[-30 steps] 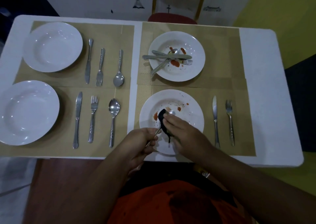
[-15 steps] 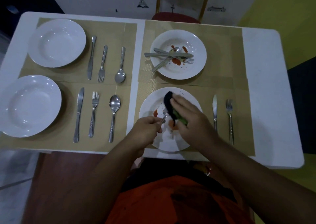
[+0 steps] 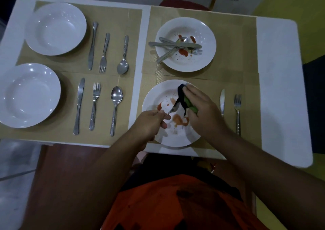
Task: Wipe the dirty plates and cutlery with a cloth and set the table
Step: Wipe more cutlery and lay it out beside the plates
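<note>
A spoon [image 3: 172, 110] is pinched by its thin handle in the left hand [image 3: 149, 122] over the near dirty plate [image 3: 175, 140], which is smeared with red sauce. The spoon's head is wrapped in a dark cloth [image 3: 182, 96] that is gripped by the curled fingers of the right hand [image 3: 202, 110]. A knife [image 3: 222, 101] and a fork [image 3: 237, 112] are laid just right of that plate, and another dirty plate [image 3: 202, 62], piled with cutlery, is set behind it.
</note>
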The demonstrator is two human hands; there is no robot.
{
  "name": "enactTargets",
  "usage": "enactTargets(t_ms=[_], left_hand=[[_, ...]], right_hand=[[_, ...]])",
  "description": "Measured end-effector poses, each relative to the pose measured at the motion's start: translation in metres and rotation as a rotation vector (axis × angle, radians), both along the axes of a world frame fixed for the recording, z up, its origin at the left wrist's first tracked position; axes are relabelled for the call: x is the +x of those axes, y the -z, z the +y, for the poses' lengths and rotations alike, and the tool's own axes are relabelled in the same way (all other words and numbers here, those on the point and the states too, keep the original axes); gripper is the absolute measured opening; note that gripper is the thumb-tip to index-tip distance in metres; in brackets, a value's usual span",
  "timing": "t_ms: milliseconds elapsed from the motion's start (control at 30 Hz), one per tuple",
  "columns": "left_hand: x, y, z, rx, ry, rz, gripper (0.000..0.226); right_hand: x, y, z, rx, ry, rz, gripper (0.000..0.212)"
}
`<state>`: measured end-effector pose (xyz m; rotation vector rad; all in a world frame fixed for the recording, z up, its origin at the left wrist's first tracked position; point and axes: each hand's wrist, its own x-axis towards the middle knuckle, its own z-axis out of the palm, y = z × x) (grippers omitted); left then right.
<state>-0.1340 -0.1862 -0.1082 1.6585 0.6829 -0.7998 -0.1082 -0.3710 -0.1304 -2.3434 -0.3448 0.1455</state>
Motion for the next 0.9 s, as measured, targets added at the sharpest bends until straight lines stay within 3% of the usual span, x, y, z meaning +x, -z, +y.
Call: enactTargets(t_ms=[100,200,333,467,567,767,900], left_hand=[[0.001,-0.005,-0.007,-0.006,0.021,-0.018,0.033],[0.0,-0.006,-0.007,0.097,0.057,-0.173,0.023],[-0.003,-0.005,-0.004,0.163,0.091,-0.174,0.019],[-0.004,-0.005,-0.002,0.054,0.019,-0.017,0.017],[-0.006,-0.005,-0.002,0.046,0.005,0.02,0.028],[-0.016,0.006,-0.007,0.265,0.167,-0.348,0.022],[-0.027,0.011,-0.007,0.342,0.161,-0.377,0.019]], right_hand=[[-0.007,-0.002,0.009,-0.06,-0.212,-0.096,0.056],[-0.007,0.009,0.004,-0.188,-0.305,-0.103,0.05],[-0.001,0.02,-0.009,-0.238,-0.227,-0.092,0.046],[0.001,0.013,-0.012,-0.114,0.035,0.007,0.061],[-0.006,-0.004,0.001,-0.03,0.015,-0.026,0.063],[-0.018,0.003,0.017,-0.111,-0.304,-0.107,0.052],[-0.008,0.007,0.006,-0.152,-0.088,0.04,0.056]])
